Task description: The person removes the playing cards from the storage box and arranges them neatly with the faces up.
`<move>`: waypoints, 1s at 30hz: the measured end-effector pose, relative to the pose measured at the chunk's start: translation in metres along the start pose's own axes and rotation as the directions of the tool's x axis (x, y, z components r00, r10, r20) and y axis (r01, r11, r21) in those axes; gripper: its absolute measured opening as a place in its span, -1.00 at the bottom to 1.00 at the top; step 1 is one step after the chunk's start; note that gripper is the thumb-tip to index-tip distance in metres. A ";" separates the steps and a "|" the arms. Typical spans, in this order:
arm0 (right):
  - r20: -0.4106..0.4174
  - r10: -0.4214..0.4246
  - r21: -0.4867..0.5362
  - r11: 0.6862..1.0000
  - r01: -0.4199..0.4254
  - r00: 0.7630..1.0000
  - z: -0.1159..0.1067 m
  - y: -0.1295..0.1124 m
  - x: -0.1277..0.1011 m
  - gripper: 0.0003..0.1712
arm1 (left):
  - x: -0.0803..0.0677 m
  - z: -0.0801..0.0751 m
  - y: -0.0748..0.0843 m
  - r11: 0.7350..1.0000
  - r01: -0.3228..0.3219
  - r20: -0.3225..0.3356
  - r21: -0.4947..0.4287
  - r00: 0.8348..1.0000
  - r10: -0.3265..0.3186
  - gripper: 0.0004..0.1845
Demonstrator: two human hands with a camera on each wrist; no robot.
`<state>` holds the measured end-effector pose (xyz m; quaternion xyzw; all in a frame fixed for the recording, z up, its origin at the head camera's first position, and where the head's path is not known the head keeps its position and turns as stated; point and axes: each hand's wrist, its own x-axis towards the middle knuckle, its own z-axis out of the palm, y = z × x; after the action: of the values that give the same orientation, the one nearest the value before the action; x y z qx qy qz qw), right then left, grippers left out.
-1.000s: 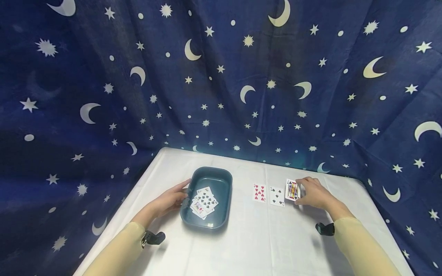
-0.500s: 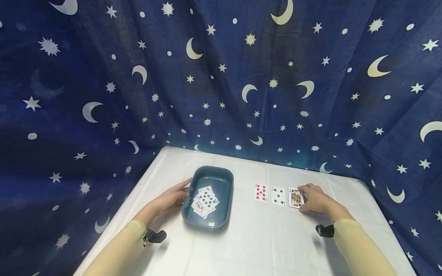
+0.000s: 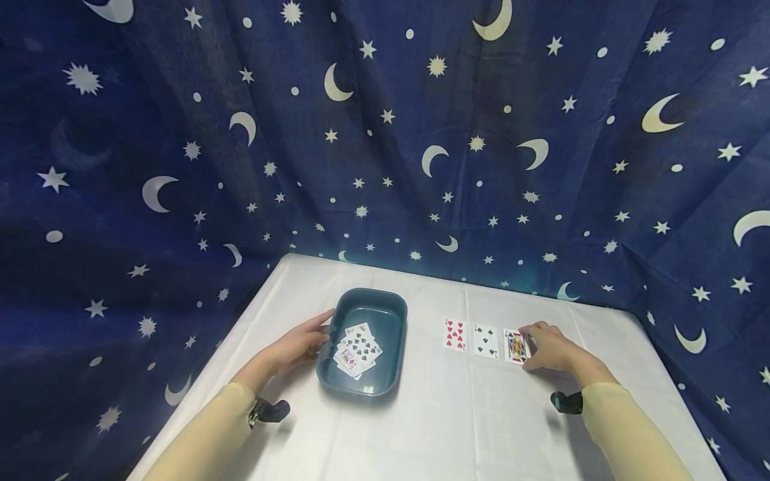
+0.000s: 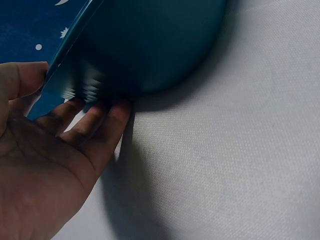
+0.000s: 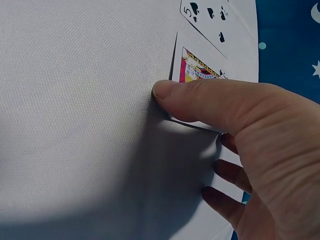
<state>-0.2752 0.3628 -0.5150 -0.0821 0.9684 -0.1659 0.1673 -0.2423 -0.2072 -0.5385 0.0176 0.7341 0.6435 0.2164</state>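
Observation:
A deep blue-green plastic tub [image 3: 385, 374] stands left of centre with several loose playing cards [image 3: 359, 349] heaped inside. My left hand [image 3: 297, 347] holds the tub's left side; in the left wrist view its thumb is at the rim and its fingers [image 4: 112, 125] lie against the outer wall. To the right, my right hand [image 3: 550, 347] pinches a jack playing card [image 3: 515, 346] by its right end, the thumb [image 5: 200, 100] covering part of its face. The card lies at the table surface, beside a five of spades [image 3: 485, 341] and a nine of hearts [image 3: 455, 335].
White cloth covers the table [image 3: 415, 434]. A dark blue curtain [image 3: 385, 133] with moons and stars hangs behind the far edge and at both sides. The cards on the right form a row near the back.
The jack, raised and tilted in my right hand a second ago, has come down flat at the right end of the row. My left hand stays at the tub.

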 end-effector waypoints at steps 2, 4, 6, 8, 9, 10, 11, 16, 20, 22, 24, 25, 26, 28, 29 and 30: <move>0.002 0.008 0.002 1.000 -0.008 1.000 0.000 0.001 0.001 0.07 | 0.000 0.000 0.000 1.000 0.006 0.000 0.003 1.000 -0.006 -0.24; 0.004 0.009 0.000 1.000 -0.009 1.000 0.001 0.002 0.001 0.08 | 0.000 0.000 -0.001 1.000 -0.001 0.003 0.004 1.000 0.001 -0.24; 0.005 0.010 0.000 1.000 -0.010 1.000 0.002 0.003 0.002 0.08 | 0.000 0.000 -0.002 1.000 0.003 0.000 -0.003 1.000 -0.003 -0.24; 0.006 0.011 0.001 1.000 -0.011 1.000 0.003 0.004 0.003 0.08 | 0.000 0.000 -0.002 1.000 0.002 -0.004 -0.006 1.000 -0.002 -0.24; 0.007 0.012 0.001 1.000 -0.012 1.000 0.004 0.004 0.003 0.08 | 0.001 0.000 -0.002 1.000 -0.001 -0.007 -0.005 1.000 0.001 -0.24; 0.009 0.012 0.003 1.000 -0.012 1.000 0.004 0.004 0.003 0.08 | 0.001 0.000 -0.002 1.000 0.001 -0.009 -0.007 1.000 -0.001 -0.24; 0.010 0.015 0.006 1.000 -0.015 1.000 0.003 0.004 0.003 0.08 | 0.001 0.000 -0.002 1.000 0.005 -0.010 -0.010 1.000 -0.006 -0.24; 0.021 0.017 0.004 1.000 -0.017 1.000 0.001 0.004 0.002 0.08 | 0.002 0.000 -0.003 1.000 0.001 -0.005 -0.013 1.000 -0.001 -0.24; 0.022 0.003 -0.005 1.000 -0.003 1.000 -0.001 0.002 0.002 0.06 | 0.001 0.000 -0.002 1.000 0.001 0.005 -0.013 1.000 -0.001 -0.24; 0.018 0.000 -0.008 1.000 0.001 1.000 -0.001 0.001 0.001 0.06 | 0.000 -0.001 -0.002 1.000 0.000 0.011 -0.015 1.000 0.000 -0.24; 0.015 -0.004 -0.010 1.000 0.005 1.000 -0.001 0.001 0.001 0.05 | 0.000 -0.001 -0.001 1.000 -0.001 0.016 -0.020 1.000 0.001 -0.24; 0.016 -0.004 -0.009 1.000 0.004 1.000 -0.002 0.000 0.001 0.05 | 0.000 -0.001 -0.001 1.000 -0.002 0.018 -0.021 1.000 0.003 -0.24; 0.016 -0.003 -0.008 1.000 0.003 1.000 -0.002 0.000 0.001 0.05 | 0.000 -0.001 -0.001 1.000 -0.006 0.020 -0.023 1.000 0.007 -0.24; 0.016 0.000 -0.005 1.000 0.001 1.000 -0.002 0.000 0.001 0.05 | 0.000 0.000 0.000 1.000 -0.005 0.021 -0.027 1.000 0.006 -0.24; 0.018 0.000 -0.003 1.000 0.000 1.000 -0.002 0.000 0.001 0.06 | 0.000 0.000 0.000 1.000 -0.005 0.020 -0.028 1.000 0.006 -0.24; 0.019 0.000 -0.002 1.000 0.000 1.000 -0.002 0.000 0.001 0.06 | 0.000 0.000 0.000 1.000 -0.005 0.018 -0.026 1.000 0.006 -0.24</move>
<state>-0.2773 0.3632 -0.5133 -0.0839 0.9669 -0.1642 0.1765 -0.2423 -0.2075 -0.5385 0.0228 0.7236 0.6533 0.2216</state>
